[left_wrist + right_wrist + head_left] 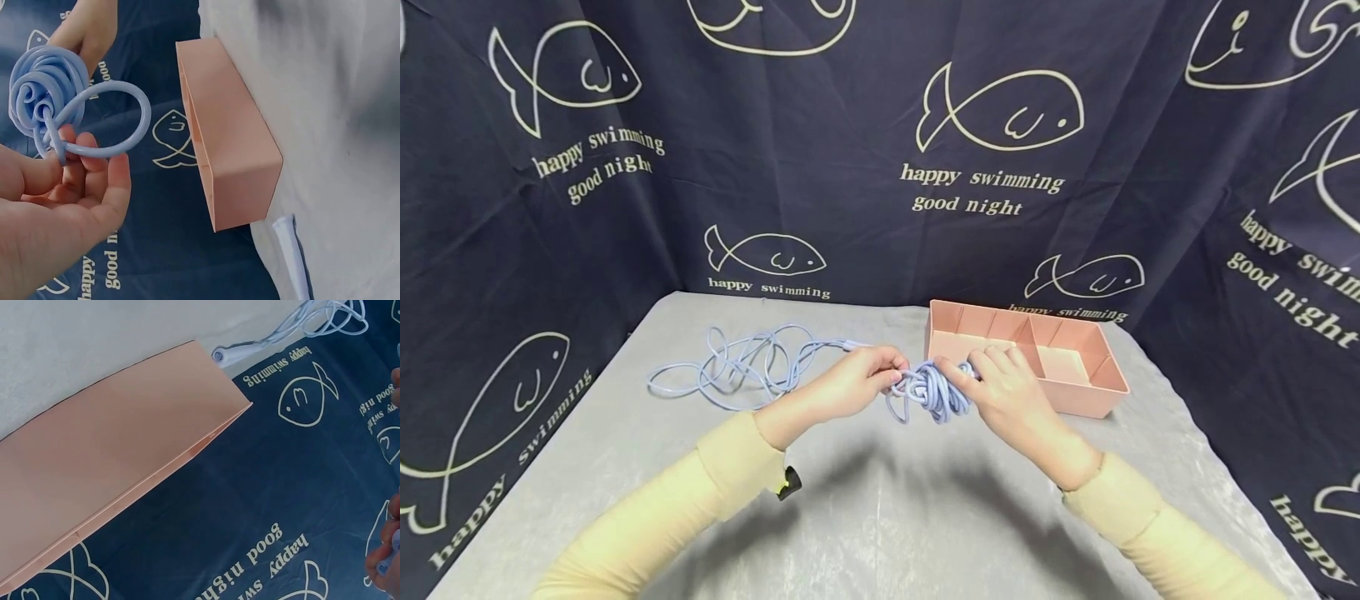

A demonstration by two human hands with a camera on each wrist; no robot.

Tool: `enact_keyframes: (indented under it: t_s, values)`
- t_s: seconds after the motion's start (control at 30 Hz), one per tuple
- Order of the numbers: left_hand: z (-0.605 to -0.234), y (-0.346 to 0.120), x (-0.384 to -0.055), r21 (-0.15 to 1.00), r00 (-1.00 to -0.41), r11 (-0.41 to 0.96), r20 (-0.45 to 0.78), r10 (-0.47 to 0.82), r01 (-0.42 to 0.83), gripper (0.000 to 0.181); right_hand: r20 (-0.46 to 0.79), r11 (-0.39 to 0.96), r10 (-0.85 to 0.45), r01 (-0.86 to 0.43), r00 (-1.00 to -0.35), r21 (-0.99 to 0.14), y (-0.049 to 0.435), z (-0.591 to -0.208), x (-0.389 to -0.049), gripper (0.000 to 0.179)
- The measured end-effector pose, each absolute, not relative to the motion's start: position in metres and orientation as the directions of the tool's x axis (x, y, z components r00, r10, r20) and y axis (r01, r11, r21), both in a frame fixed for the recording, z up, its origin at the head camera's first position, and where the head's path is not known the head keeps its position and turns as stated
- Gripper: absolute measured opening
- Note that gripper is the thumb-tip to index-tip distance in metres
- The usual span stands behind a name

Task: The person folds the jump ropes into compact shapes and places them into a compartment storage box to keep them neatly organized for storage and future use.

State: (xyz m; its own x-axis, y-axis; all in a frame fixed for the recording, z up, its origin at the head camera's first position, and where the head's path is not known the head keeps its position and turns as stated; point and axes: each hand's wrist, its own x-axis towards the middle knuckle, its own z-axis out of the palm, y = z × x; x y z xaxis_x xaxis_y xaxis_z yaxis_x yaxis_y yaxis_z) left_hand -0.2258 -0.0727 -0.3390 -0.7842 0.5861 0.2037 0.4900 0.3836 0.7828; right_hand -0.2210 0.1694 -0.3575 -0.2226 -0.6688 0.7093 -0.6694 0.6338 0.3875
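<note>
A light-blue cord (942, 398), wound into a knotted bundle, is held between both hands above the table. My right hand (1011, 402) grips the bundle from its right side. With thumb and fingertips, my left hand (853, 385) pinches a strand at the bundle's left end. In the left wrist view, a round loop (149, 119) of the cord stands out past the left fingers (119, 181). The right hand (97, 28) shows behind the bundle there, its fingers mostly hidden. Only bits of the hands and cord enter the right wrist view, at its right edge.
A pink two-compartment box (1093, 402) stands at the back right, behind the right hand. To the left lies a loosely tangled light-blue skipping rope with a pale handle (234, 355). Dark fish-print cloth (850, 167) hangs around the grey-covered table (880, 533).
</note>
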Motion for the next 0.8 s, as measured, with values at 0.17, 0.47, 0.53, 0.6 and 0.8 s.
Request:
enact_keyframes:
  t_s: [0.17, 0.47, 0.53, 0.6, 0.8]
  values:
    - [-0.3388, -0.0726, -0.2263, 0.843, -0.758, 0.321, 0.146, 0.636, 0.431, 0.011, 0.711, 0.617, -0.673, -0.683, -0.202, 0.391, 0.1687, -0.3588, -0.2218, 0.041]
    - [-0.3382, -0.0744, -0.2305, 0.883, -0.682, 0.185, 0.185, 0.708, 0.431, 0.025, 0.708, 0.615, -0.674, -0.691, -0.213, 0.378, 0.1711, -0.3640, -0.2211, 0.041]
    - [-0.3375, -0.0737, -0.2295, 0.864, -0.642, 0.177, 0.199, 0.740, 0.471, 0.025, 0.704, 0.612, -0.676, -0.696, -0.216, 0.375, 0.1711, -0.3646, -0.2209, 0.040]
    - [-0.3371, -0.0725, -0.2284, 0.847, -0.614, 0.183, 0.198, 0.764, 0.500, 0.025, 0.702, 0.609, -0.678, -0.700, -0.215, 0.373, 0.1708, -0.3649, -0.2206, 0.038]
    - [-0.3398, -0.0715, -0.2277, 0.795, -0.602, 0.215, 0.223, 0.766, 0.567, 0.029, 0.700, 0.599, -0.679, -0.720, -0.223, 0.351, 0.1699, -0.3654, -0.2191, 0.037]
